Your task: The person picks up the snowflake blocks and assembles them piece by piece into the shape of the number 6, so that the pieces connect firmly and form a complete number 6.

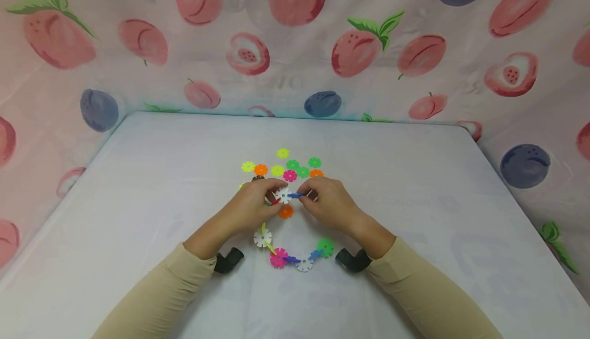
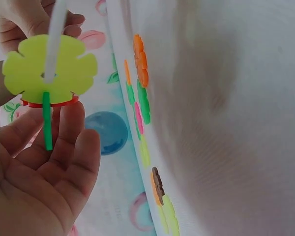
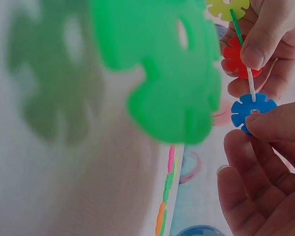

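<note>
My left hand grips a white notched plastic disc near where a red disc slots into it. Between the right hand's thumb and fingers is a blue disc, joined to the white one's edge. Beyond the red disc, a green disc and a yellow disc continue the linked chain. Lower down, the chain curves along the table through another white disc, a pink disc and a green end disc. That end looms large and blurred in the right wrist view.
Loose discs lie beyond the hands, among them yellow, green, pink and orange. Another orange disc sits just below the hands. Black curved pieces show beside both wrists. A fruit-patterned cloth hangs behind the white table.
</note>
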Tool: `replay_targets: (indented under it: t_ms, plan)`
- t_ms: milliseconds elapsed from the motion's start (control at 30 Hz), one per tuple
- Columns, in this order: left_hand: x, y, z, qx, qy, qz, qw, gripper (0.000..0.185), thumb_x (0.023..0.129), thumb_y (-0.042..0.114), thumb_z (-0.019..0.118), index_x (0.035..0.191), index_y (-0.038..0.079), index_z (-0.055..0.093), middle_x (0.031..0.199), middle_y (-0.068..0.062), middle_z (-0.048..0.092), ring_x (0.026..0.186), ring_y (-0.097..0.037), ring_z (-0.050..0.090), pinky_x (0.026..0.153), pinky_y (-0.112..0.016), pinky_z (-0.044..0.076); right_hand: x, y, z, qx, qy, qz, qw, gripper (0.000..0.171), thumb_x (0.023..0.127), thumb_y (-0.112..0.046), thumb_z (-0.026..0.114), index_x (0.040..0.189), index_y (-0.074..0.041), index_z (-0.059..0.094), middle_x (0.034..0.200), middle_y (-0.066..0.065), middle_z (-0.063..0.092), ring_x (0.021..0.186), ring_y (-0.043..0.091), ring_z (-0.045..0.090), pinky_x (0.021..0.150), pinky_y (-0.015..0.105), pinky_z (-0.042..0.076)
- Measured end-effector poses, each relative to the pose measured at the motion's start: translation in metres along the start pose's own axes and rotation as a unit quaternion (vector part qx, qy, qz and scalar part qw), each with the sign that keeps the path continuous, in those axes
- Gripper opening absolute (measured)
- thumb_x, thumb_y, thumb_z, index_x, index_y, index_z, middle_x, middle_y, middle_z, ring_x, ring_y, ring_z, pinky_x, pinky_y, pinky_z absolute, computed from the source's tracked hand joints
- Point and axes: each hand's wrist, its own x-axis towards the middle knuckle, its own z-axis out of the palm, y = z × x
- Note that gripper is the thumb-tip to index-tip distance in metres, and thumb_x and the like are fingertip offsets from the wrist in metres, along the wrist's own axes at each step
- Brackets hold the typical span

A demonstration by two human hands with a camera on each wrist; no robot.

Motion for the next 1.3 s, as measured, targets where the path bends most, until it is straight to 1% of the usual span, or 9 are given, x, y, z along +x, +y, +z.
replay_targets:
  t_ms: [333,433,567,733,867,967,1133,1233,1300]
  plan:
    - [-0.001,0.000,0.000,0.008,-0.003,0.023,0.9997,0.041,0.091,0.007,0.072,0.131,0.003,0.064,0.113,-0.005,0.065,0.090,-0.018,0.056,0.077,-0.027,0.051,0.000,-0.001,0.000,0.019,0.001,-0.021,1.000,0.009,0.089,-0.006,0.074,0.098,-0.004,0.072,0.092,0.003,0.072,0.082,0.016,0.068,0.074,0.027,0.056]
    - [-0.002,0.000,0.000,0.010,-0.005,0.022,0.9997,0.039,0.090,0.006,0.071,0.129,0.001,0.064,0.115,-0.007,0.064,0.089,-0.019,0.055,0.077,-0.028,0.051,0.001,-0.002,0.000,0.023,-0.008,-0.016,1.000,0.009,0.090,-0.007,0.073,0.099,-0.004,0.072,0.093,0.003,0.072,0.083,0.016,0.067,0.075,0.028,0.056]
    - [-0.002,-0.001,-0.001,0.006,-0.010,0.002,0.9999,0.038,0.090,0.006,0.072,0.127,0.000,0.063,0.113,-0.007,0.063,0.089,-0.020,0.054,0.076,-0.028,0.051,0.002,0.001,-0.002,0.011,-0.033,0.020,0.999,0.014,0.092,-0.009,0.071,0.105,-0.005,0.072,0.100,0.002,0.071,0.088,0.017,0.066,0.079,0.030,0.056]
    - [-0.002,-0.005,-0.003,0.013,-0.015,-0.023,0.9995,0.038,0.090,0.009,0.073,0.126,0.002,0.064,0.112,-0.006,0.063,0.089,-0.019,0.055,0.076,-0.029,0.052,0.006,0.007,-0.005,-0.007,-0.072,0.070,0.995,0.025,0.093,-0.013,0.070,0.117,-0.006,0.070,0.112,0.003,0.069,0.101,0.021,0.064,0.087,0.035,0.054]
    - [-0.004,-0.010,-0.006,0.021,-0.018,-0.034,0.9990,0.038,0.089,0.010,0.074,0.124,0.002,0.064,0.114,-0.007,0.065,0.089,-0.019,0.057,0.078,-0.031,0.053,0.010,0.011,-0.003,-0.004,-0.123,0.088,0.988,0.033,0.093,-0.016,0.069,0.126,-0.010,0.068,0.122,0.002,0.067,0.112,0.023,0.059,0.095,0.040,0.051]
    - [-0.007,-0.014,-0.010,0.027,-0.022,-0.044,0.9984,0.037,0.089,0.010,0.074,0.124,0.001,0.064,0.114,-0.007,0.065,0.088,-0.019,0.057,0.077,-0.030,0.053,0.013,0.012,0.000,-0.004,-0.171,0.071,0.983,0.034,0.093,-0.017,0.069,0.126,-0.013,0.069,0.122,-0.001,0.067,0.115,0.022,0.058,0.099,0.041,0.048]
    - [-0.009,-0.018,-0.014,0.031,-0.030,-0.054,0.9976,0.038,0.090,0.011,0.073,0.125,0.000,0.063,0.114,-0.007,0.065,0.087,-0.019,0.057,0.075,-0.030,0.052,0.014,0.014,0.002,0.002,-0.238,-0.011,0.971,0.030,0.095,-0.016,0.067,0.124,-0.011,0.071,0.116,-0.004,0.071,0.109,0.015,0.062,0.096,0.034,0.049]
    - [-0.010,-0.018,-0.015,0.029,-0.032,-0.056,0.9975,0.038,0.091,0.011,0.073,0.125,0.000,0.063,0.113,-0.007,0.065,0.087,-0.019,0.057,0.074,-0.029,0.052,0.013,0.016,0.002,-0.002,-0.242,-0.028,0.970,0.029,0.096,-0.016,0.065,0.124,-0.010,0.072,0.114,-0.005,0.072,0.105,0.012,0.064,0.093,0.030,0.050]
    - [-0.010,-0.018,-0.015,0.028,-0.032,-0.055,0.9976,0.037,0.091,0.011,0.073,0.125,0.001,0.063,0.114,-0.007,0.066,0.086,-0.019,0.057,0.073,-0.029,0.052,0.012,0.016,0.001,-0.010,-0.226,-0.007,0.974,0.027,0.096,-0.017,0.066,0.121,-0.011,0.073,0.110,-0.006,0.072,0.103,0.012,0.065,0.091,0.030,0.051]
